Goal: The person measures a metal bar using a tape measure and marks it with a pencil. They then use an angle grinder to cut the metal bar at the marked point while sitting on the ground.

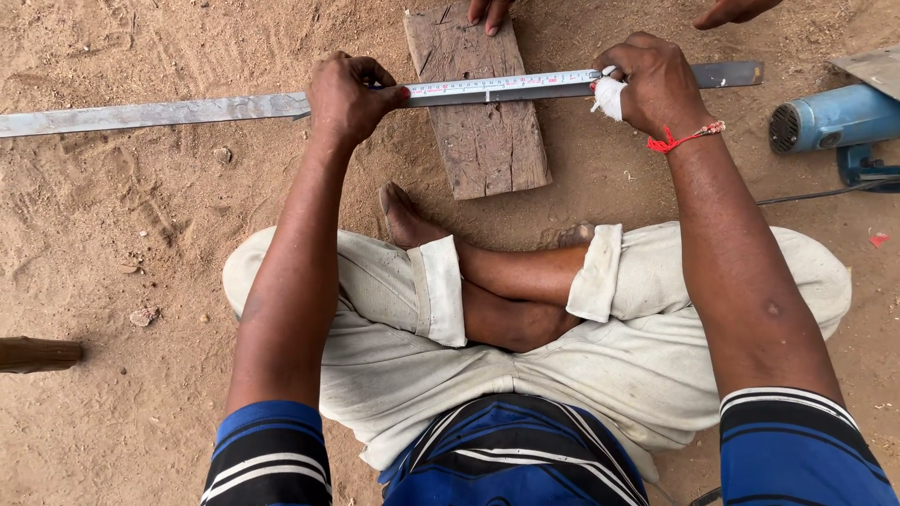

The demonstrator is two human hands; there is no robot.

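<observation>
Lying across a wooden block (483, 117) on the sandy ground (122, 234), a long flat metal bar (150, 112) carries a tape measure (497, 86). Left hand (349, 96) is closed, pinching the tape onto the bar; right hand (654, 84) grips its other end.

An open-air, makeshift metalworking spot is being shown, set up straight on the sandy ground (122, 234), which is being marked all over by tracks and small stones. A worn wooden block (483, 131) is being used as a support, with a long flat steel bar (150, 113) being laid across it. A blue power tool (830, 117) with its cable is being kept on the sand nearby.
</observation>
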